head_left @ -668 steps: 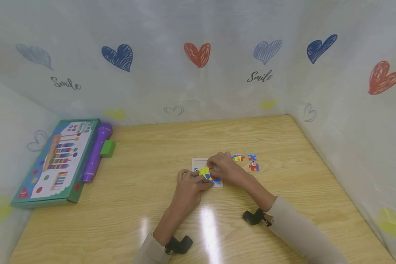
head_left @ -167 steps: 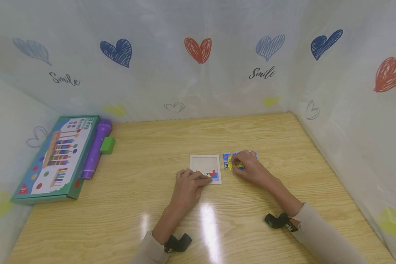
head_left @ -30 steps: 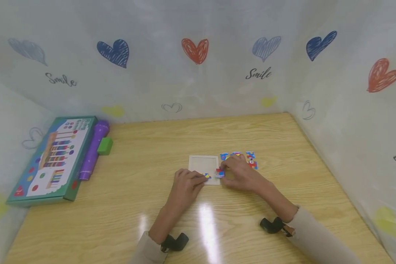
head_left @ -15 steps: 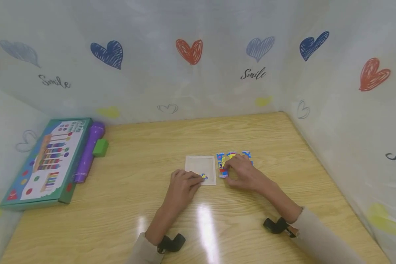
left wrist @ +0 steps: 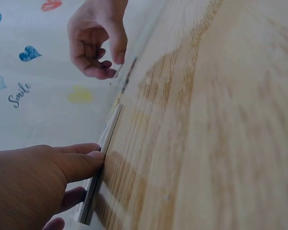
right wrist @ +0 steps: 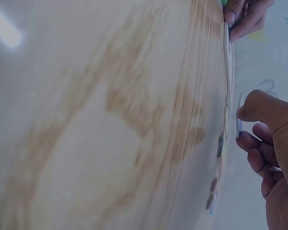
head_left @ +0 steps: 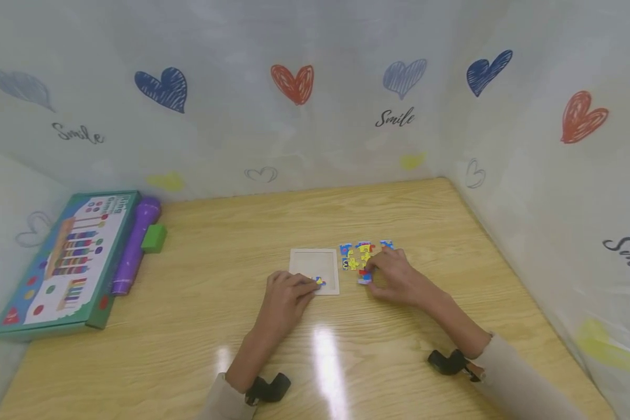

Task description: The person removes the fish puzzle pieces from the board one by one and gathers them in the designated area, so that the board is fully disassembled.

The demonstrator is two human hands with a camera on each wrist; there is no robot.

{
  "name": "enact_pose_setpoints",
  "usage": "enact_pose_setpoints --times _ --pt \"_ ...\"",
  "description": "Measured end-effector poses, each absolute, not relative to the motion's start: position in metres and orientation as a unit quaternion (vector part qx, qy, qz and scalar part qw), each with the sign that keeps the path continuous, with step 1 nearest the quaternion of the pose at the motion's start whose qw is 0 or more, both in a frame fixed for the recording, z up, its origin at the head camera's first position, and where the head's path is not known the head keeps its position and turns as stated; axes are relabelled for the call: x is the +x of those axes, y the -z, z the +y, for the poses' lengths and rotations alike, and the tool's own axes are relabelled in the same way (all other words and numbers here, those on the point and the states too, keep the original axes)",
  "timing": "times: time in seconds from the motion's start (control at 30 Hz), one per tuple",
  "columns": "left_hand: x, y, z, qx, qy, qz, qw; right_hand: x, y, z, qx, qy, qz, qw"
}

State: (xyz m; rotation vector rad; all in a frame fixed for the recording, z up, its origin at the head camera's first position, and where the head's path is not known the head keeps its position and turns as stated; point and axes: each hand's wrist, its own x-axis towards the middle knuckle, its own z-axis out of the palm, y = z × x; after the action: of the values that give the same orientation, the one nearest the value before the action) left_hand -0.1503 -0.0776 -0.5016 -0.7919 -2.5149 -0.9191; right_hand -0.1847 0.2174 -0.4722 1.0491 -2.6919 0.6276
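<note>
A pale square puzzle tray (head_left: 315, 254) lies mid-table, bare across most of its inside. One yellow-and-blue puzzle piece (head_left: 318, 280) shows at its lower edge, partly covered by my left fingers. My left hand (head_left: 287, 300) holds the tray's near-left corner; in the left wrist view the thumb lies along the near edge, with fingers past the side. Right of the tray, my right hand (head_left: 399, 279) pinches a red-and-blue puzzle piece (head_left: 364, 277) between thumb and fingertips. The right wrist view shows this thin piece (right wrist: 239, 117) edge-on, raised off the table.
Several loose puzzle pieces (head_left: 353, 263) lie right of the tray, some partly behind my right hand. At the left stand a green-edged game box (head_left: 79, 256), a purple toy microphone (head_left: 136, 248) and a green block (head_left: 154, 238). A printed curtain (head_left: 241, 116) borders the table.
Earlier, colourful pieces covered more of the tray; most now lie to its right. Over the last second my right hand carried the red-and-blue piece rightward off the tray. My left hand stayed there.
</note>
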Motion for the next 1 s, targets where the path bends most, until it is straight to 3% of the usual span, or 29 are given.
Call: enact_pose_setpoints --times 0.67,1.0 --pt "-0.149 0.501 -0.08 -0.282 0.328 -0.886 0.166 -0.18 0.473 0.248 0.347 -0.2 -0.91 0.106" --pt "-0.15 0.501 -0.078 -0.287 0.328 -0.883 0.172 -0.179 0.47 0.26 0.332 -0.193 -0.92 0.074"
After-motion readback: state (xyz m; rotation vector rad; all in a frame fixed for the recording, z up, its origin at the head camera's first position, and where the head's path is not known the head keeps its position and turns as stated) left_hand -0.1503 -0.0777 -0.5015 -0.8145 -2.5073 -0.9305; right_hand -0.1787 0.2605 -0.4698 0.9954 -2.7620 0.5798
